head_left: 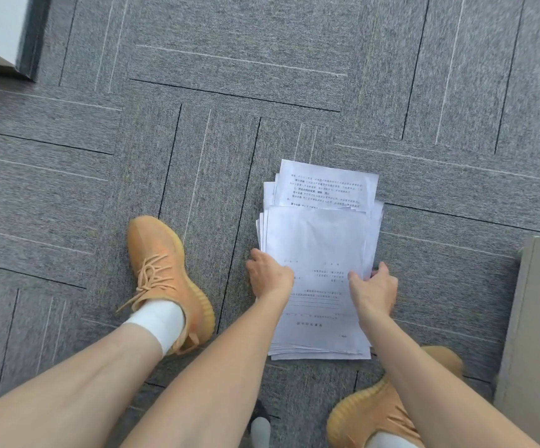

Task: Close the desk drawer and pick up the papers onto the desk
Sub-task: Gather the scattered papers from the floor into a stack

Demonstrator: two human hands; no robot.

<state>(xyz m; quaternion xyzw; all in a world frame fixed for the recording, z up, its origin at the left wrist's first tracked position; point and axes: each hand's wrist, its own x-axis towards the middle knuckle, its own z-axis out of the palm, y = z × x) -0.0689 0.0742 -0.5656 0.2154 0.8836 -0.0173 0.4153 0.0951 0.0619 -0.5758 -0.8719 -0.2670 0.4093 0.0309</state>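
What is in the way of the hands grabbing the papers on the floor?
Nothing visible. The left hand is already at the left edge of the papers and the right hand at the right edge. The carpet around the stack is bare, and the orange shoes stand off to the sides.

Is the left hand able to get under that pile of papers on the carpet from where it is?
Probably yes: the left hand already touches the left edge of the papers, and nothing blocks that side.
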